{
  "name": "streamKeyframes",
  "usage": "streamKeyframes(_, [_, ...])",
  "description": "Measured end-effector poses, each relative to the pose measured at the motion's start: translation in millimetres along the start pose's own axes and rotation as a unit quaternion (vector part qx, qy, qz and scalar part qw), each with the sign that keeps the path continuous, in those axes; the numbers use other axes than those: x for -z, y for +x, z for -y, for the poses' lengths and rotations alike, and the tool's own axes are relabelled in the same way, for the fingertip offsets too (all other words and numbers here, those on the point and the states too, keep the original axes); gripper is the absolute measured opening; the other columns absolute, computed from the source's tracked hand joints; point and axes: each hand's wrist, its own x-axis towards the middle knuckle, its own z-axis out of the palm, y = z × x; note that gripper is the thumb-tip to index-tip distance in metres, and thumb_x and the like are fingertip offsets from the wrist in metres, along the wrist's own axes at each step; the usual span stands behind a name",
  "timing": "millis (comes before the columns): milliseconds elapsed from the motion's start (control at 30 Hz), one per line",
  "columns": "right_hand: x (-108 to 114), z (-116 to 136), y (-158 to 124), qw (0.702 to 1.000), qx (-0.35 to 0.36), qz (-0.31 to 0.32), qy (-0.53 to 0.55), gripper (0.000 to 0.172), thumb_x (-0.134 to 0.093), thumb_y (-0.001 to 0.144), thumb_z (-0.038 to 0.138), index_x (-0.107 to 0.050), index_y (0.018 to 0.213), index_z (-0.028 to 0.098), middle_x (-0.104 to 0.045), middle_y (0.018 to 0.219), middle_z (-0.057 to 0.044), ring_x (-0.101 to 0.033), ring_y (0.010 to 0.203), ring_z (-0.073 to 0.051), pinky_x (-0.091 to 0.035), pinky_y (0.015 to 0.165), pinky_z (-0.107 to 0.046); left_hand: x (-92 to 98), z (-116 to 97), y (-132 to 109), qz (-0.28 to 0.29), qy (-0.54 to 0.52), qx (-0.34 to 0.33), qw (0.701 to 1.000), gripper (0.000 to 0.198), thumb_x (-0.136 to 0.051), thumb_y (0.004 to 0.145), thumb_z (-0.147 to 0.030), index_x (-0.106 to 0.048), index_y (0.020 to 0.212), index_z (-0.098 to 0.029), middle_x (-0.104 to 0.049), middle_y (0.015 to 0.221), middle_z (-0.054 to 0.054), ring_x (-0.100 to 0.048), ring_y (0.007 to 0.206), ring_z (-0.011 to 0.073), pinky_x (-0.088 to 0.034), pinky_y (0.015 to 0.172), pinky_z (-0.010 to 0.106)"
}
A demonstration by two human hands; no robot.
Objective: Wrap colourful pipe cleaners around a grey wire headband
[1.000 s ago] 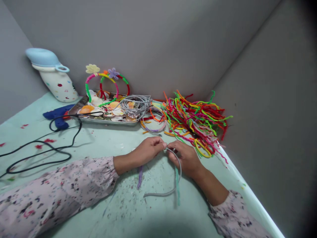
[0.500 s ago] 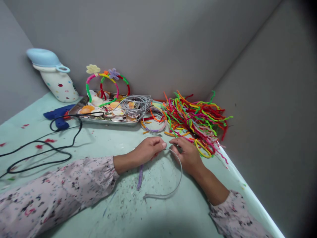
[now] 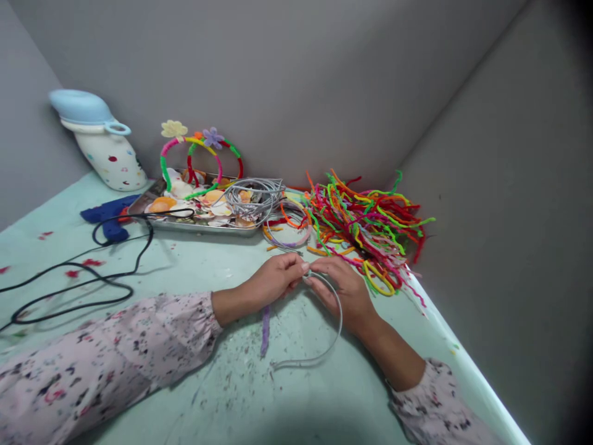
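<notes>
My left hand (image 3: 282,276) is closed, its thumb and forefinger pinching one end of a thin grey wire headband (image 3: 340,318). A purple pipe cleaner (image 3: 265,330) hangs down below that hand; its upper part is hidden behind the fingers. My right hand (image 3: 345,290) meets the left one, thumb and forefinger closed at the same end of the headband. From there the band curves right and down, its other end low over the table. Exactly how the pipe cleaner meets the band is hidden by my fingertips.
Behind my hands are a metal tray (image 3: 208,230) with shells and grey wire bands (image 3: 254,196), flower-topped headbands (image 3: 192,141) and a pile of pipe cleaners (image 3: 365,216). Left are a blue glue gun (image 3: 109,213), its black cord (image 3: 134,272) and a bottle (image 3: 111,157).
My right hand has moved left, and its fingers have closed at the headband's end beside my left fingertips. The headband and the hanging pipe cleaner have shifted slightly.
</notes>
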Motion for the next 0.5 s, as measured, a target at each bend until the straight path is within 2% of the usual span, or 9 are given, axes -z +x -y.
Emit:
streamKeyframes(133, [1.0,1.1,-0.5,1.000,0.001,0.002,-0.006,0.011,-0.057,0.087,0.021,-0.061,0.098,0.021,-0.067,0.090,-0.005,-0.062,0.086,-0.019,-0.048,0.078,-0.034,-0.8,0.0,-0.4,-0.005,0.007,0.008,1.000,0.028,-0.051,0.085,-0.042,-0.047,0.073,-0.016,-0.041,0.055,-0.006,-0.034,0.042,0.0046,-0.027,0.038,0.017])
streamKeyframes(267, [5.0,2.7,0.3,0.998,0.019,0.026,-0.056,0.009,-0.054,0.089,0.020,-0.060,0.095,0.019,-0.066,0.087,-0.005,-0.060,0.083,-0.020,-0.046,0.076,-0.035,-2.0,0.1,-0.1,-0.004,-0.003,0.007,1.000,0.023,-0.054,0.082,-0.038,-0.049,0.078,-0.017,-0.041,0.053,-0.007,-0.035,0.042,0.0056,-0.026,0.038,0.017])
streamKeyframes(500, [7.5,4.5,3.1,0.991,0.055,0.063,-0.104,0.012,-0.049,0.091,0.018,-0.057,0.099,0.016,-0.066,0.096,-0.007,-0.059,0.092,-0.020,-0.043,0.081,-0.034,-2.1,-2.1,-1.2,-0.008,-0.021,0.021,1.000,0.018,-0.056,0.079,-0.033,-0.051,0.077,-0.016,-0.042,0.051,-0.006,-0.035,0.041,0.0053,-0.027,0.038,0.016])
